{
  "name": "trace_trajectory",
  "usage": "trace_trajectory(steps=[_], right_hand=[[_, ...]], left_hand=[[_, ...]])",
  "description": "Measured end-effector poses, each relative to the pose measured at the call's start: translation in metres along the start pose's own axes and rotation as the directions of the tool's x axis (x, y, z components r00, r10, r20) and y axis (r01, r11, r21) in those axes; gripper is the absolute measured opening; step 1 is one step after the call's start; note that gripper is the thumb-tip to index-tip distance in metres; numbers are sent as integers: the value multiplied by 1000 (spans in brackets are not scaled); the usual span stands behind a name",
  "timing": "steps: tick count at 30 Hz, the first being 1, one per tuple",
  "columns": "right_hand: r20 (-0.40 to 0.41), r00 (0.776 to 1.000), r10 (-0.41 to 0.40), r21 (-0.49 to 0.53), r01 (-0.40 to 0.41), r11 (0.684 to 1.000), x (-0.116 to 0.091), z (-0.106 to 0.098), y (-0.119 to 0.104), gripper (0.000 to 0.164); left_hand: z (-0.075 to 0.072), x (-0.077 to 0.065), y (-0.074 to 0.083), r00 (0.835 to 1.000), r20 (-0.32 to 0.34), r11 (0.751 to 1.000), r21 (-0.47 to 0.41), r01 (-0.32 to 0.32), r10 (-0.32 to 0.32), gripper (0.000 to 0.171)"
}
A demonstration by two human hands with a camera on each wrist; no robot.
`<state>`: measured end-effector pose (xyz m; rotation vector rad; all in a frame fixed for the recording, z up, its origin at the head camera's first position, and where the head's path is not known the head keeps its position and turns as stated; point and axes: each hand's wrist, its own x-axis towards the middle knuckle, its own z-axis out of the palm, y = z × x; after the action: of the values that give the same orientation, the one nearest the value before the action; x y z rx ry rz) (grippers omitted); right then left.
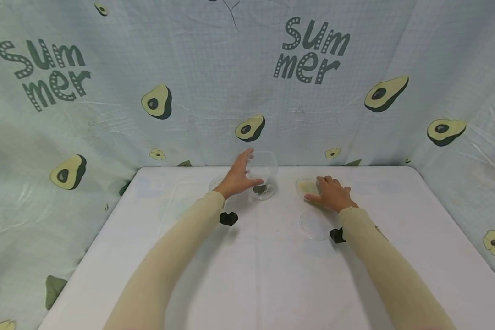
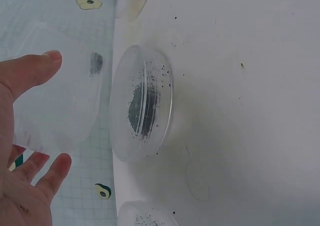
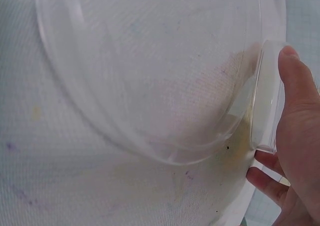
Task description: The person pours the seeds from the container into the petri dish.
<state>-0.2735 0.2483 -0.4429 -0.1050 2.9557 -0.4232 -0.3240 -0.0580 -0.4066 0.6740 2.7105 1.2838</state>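
Note:
A clear plastic container [image 1: 266, 160] is in my left hand [image 1: 236, 178], held between thumb and fingers, tilted at the table's back edge. A small dark patch shows inside its wall in the left wrist view. Just in front of it lies a round clear petri dish [image 2: 142, 106] with dark grains in it. My right hand [image 1: 332, 194] grips the side of another petri dish [image 1: 306, 187], thumb on one side and fingers on the other; its content looks pale yellowish. Nearer to me, a clear round lid or dish [image 1: 315, 224] lies on the table.
Partly behind my left wrist stands another clear dish [image 1: 216, 182], with dark specks in the left wrist view. Loose grains dot the white table [image 1: 255, 275]. A printed curtain [image 1: 206, 91] hangs right behind the table's back edge.

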Motion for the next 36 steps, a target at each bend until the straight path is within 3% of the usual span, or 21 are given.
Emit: trace_trajectory(steps=[8, 36], right_hand=[[0, 1000, 17, -4, -17, 1000, 3, 3, 1, 91], [5, 999, 37, -1, -37, 999, 1, 3, -1, 90]], left_hand=[[9, 6, 5, 999, 4, 999, 41, -35, 35, 102], [48, 29, 28, 998, -18, 981, 183, -62, 66, 97]])
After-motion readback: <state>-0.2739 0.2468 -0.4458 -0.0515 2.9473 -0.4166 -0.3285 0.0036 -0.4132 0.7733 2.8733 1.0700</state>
